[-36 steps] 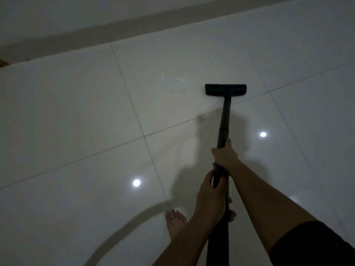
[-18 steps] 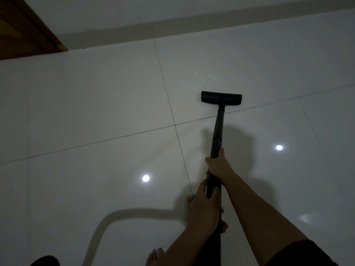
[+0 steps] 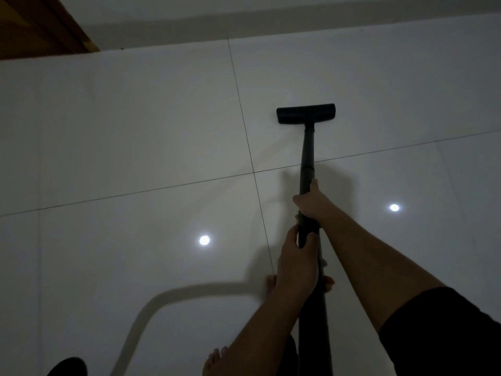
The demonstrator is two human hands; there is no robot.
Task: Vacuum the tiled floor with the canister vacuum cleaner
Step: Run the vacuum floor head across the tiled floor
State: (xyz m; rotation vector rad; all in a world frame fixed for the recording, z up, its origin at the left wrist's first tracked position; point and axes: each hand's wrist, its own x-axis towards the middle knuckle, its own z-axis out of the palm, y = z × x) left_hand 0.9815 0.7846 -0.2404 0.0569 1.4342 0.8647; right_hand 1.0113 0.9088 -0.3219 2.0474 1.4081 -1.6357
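Note:
A black vacuum wand (image 3: 307, 153) runs away from me to a flat black floor head (image 3: 305, 114) resting on the pale glossy tiled floor (image 3: 135, 131). My right hand (image 3: 311, 203) grips the wand higher up, fingers wrapped around it. My left hand (image 3: 296, 263) holds the wand just below, closer to my body. The wand's lower end disappears between my arms. The canister itself is hidden from view; a dark shape (image 3: 67, 367) shows at the bottom left corner.
A light curved band (image 3: 162, 297), hose or shadow, sweeps across the floor at lower left. My bare feet (image 3: 215, 360) stand under my arms. The wall base (image 3: 298, 20) runs along the top, with a brown wooden door frame (image 3: 40, 25) at top left.
The floor head has been pushed forward past the grout line toward the wall. My view has shifted left, bringing the door frame into sight. Both hands kept their grip.

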